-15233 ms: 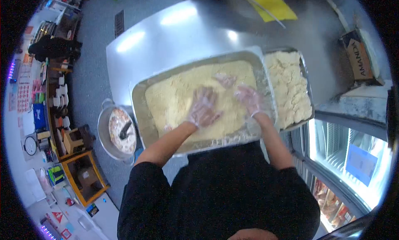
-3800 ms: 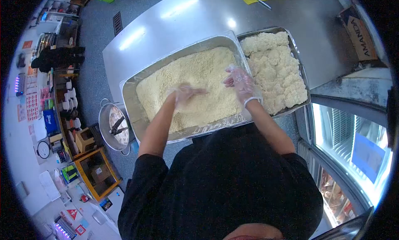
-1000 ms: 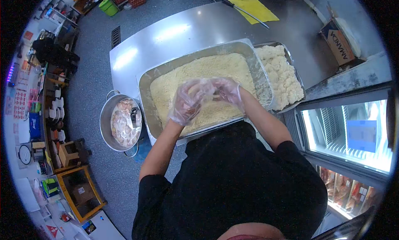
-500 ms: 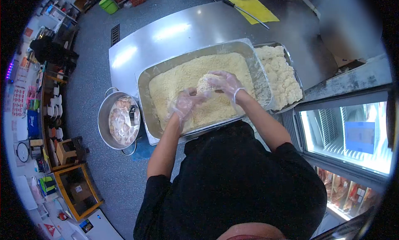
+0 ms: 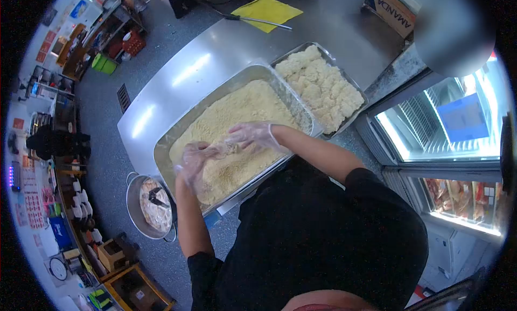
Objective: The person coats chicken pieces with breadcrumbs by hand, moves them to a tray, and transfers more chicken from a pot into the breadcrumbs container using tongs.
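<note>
My left hand and my right hand, both in clear plastic gloves, meet low over a deep metal pan of pale yellow breadcrumbs. Between my fingers is a crumb-coated piece, mostly hidden by the gloves. Fingers of both hands are curled in around it, the left from one side and the right from the other. Below them the crumbs are heaped and uneven. Beside the pan, a metal tray holds several pale crumbed pieces packed close together.
At the left, a two-handled pot holds pieces in whitish liquid and black-handled tongs. A yellow cloth with a metal rod across it lies on the steel table. Lit fridges stand at the right.
My view has turned, so the pan, tray and pot appear shifted and tilted. My hands have come lower to the crumbs, and the coated piece, plainly visible before, is now mostly covered.
</note>
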{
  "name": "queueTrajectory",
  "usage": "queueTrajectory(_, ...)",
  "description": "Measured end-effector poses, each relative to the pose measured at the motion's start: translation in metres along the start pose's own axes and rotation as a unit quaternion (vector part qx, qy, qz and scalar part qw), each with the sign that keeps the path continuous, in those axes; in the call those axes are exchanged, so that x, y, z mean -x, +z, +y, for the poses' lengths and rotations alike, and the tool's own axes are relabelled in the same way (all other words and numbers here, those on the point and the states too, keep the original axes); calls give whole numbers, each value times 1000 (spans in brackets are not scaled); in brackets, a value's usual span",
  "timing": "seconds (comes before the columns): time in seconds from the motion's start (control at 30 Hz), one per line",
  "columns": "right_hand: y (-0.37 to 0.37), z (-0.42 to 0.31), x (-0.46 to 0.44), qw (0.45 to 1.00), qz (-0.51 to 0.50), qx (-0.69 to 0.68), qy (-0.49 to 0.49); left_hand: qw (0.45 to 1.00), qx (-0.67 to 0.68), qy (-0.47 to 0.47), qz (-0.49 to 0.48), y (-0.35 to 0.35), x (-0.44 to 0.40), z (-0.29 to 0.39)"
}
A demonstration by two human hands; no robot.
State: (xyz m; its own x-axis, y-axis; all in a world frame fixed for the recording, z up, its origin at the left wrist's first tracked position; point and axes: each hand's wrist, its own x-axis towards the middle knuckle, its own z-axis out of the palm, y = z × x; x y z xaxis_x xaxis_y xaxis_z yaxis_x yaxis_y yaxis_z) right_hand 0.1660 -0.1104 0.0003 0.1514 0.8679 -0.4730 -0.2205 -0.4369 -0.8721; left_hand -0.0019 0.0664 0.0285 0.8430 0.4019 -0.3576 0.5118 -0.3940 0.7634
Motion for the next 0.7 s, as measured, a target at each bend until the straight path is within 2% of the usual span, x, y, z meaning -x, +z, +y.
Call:
queueTrajectory(0.03,2,-13,11,995,-35,-94,22,996,89,-2,30,-1,1,13)
queueTrajectory(0.07,-2,-19,18,979,-71,-187,43,996,86,1,28,-1,3,29)
queueTrajectory(0.17,-29,-21,17,974,-113,-193,-16,997,54,33,55,12,9,86)
queueTrajectory(0.23,-42,-21,14,977,-116,-181,-9,991,-108,-61,58,18,5,117)
queueTrajectory(0.3,-63,-24,12,981,-112,-157,-4,989,-138,-39,25,27,-25,78)
queueTrajectory(0.37,-76,-24,15,981,-96,-156,64,999,-4,-24,-26,37,-47,42)
queueTrajectory(0.4,-83,-30,29,982,-83,-168,38,997,71,9,-22,48,-46,47)
queueTrajectory(0.43,-99,-28,35,979,-104,-166,53,997,80,-12,-11,60,-37,60)
queueTrajectory(0.5,-134,-32,46,976,-33,-216,25,965,254,4,64,72,-27,82)
queueTrajectory(0.53,-148,-46,66,981,21,-193,23,962,262,-2,74,77,-25,80)
queueTrajectory(0.57,-163,-55,82,983,74,-169,19,964,244,-51,95,80,-22,75)
queueTrajectory(0.6,-188,-44,77,992,88,-94,1,962,226,-100,116,82,-19,70)
queueTrajectory(0.63,-217,-30,66,995,100,-21,-18,958,233,-109,126,87,-19,63)
queueTrajectory(0.7,-261,2,45,982,180,57,19,960,176,-153,154,100,-5,38)
